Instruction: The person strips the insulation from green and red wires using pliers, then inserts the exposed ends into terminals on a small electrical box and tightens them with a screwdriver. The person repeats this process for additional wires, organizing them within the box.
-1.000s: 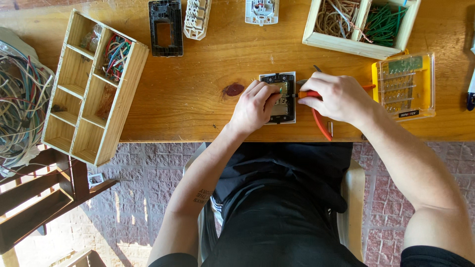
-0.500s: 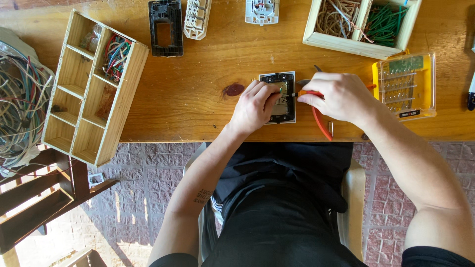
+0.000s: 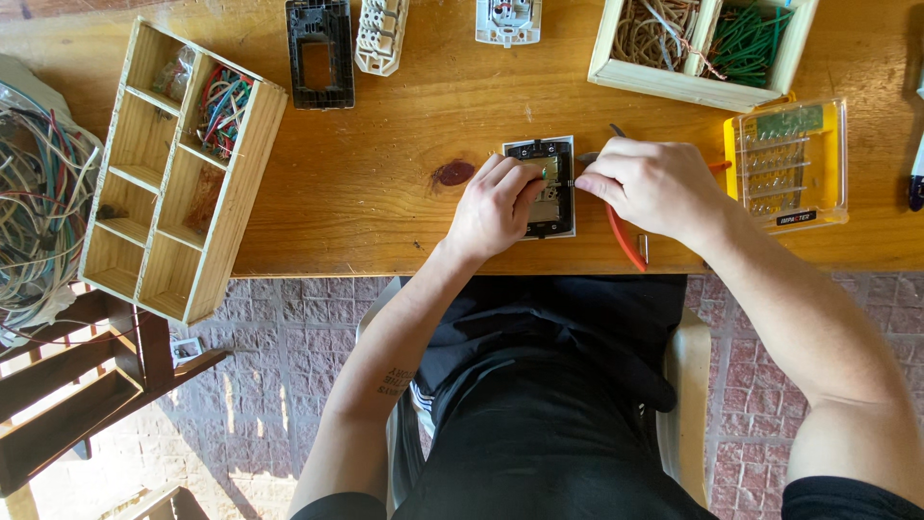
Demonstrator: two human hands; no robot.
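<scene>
A black switch module on a white plate (image 3: pixel 551 153) lies on the wooden table (image 3: pixel 385 193), near its front edge. My left hand (image 3: pixel 496 207) rests on the module's left side and holds it down with the fingers. My right hand (image 3: pixel 654 183) is closed around a thin tool, apparently a small screwdriver (image 3: pixel 577 182). Its tip touches the module's right edge and most of it is hidden in the fist. Red-handled pliers (image 3: pixel 622 241) lie on the table under my right hand.
A yellow case of small screwdrivers (image 3: pixel 789 164) sits right of my hand. At the back are a wooden box of wires (image 3: pixel 703 43), a black frame (image 3: pixel 320 53) and white socket parts (image 3: pixel 382 34). A divided wooden tray (image 3: pixel 178 173) and a wire bundle (image 3: pixel 38 212) lie at left.
</scene>
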